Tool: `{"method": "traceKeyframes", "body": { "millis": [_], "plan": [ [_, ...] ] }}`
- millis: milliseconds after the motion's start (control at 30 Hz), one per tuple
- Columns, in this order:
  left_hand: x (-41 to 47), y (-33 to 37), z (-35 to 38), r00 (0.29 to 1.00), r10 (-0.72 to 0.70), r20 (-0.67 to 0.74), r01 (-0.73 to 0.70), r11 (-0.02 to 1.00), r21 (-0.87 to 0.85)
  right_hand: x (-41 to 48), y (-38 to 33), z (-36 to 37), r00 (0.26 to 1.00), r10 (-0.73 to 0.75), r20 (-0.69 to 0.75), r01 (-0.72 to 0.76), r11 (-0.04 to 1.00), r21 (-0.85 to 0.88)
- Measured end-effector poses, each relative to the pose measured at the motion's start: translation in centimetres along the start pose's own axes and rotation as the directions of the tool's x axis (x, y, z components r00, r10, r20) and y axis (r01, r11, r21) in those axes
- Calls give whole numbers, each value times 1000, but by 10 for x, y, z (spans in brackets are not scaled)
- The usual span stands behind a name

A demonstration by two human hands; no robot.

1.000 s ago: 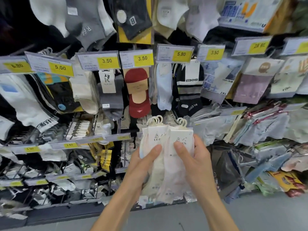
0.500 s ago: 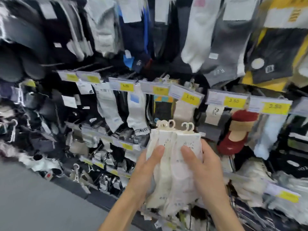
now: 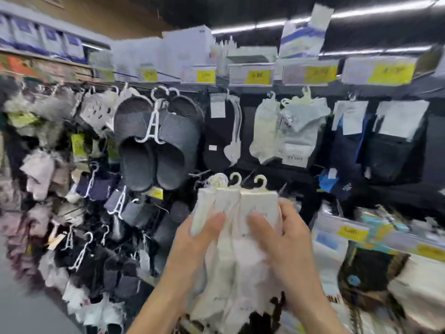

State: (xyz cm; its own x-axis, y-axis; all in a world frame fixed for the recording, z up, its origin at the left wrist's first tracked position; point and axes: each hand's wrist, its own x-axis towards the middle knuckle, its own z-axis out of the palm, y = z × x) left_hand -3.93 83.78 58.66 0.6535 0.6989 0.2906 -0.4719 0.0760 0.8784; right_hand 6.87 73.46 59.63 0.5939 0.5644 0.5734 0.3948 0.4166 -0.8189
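Together, left hand (image 3: pixel 192 244) and right hand (image 3: pixel 289 239) angle upward, each grip clasping sock packs (image 3: pixel 255 203)

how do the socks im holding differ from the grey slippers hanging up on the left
The socks are pale, white to cream; the grey slippers are dark. The socks are gripped by the left hand and the right hand; the grey slippers hang untouched. The socks are several soft, flat packs, while the grey slippers are one bulky pair. Both carry white plastic hangers.
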Motion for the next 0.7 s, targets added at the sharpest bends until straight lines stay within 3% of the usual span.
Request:
{"method": "traceKeyframes", "body": {
  "millis": [167,267,500,700],
  "plan": [
    [74,33,-34,997,59,42,-60,997,40,103,1,15,980,-6,-200,5,1000,-6],
    [114,44,-42,991,60,117,-69,995,74,183,8,6,957,-62,-283,26,991,-130],
    [186,46,-44,964,-34,265,32,999,13,337,39,-8,935,-78,-346,-128,836,-533],
    [231,35,-42,922,-93,376,112,993,-30,375,60,-7,937,-205,-284,6,820,-572]
  ]
}}
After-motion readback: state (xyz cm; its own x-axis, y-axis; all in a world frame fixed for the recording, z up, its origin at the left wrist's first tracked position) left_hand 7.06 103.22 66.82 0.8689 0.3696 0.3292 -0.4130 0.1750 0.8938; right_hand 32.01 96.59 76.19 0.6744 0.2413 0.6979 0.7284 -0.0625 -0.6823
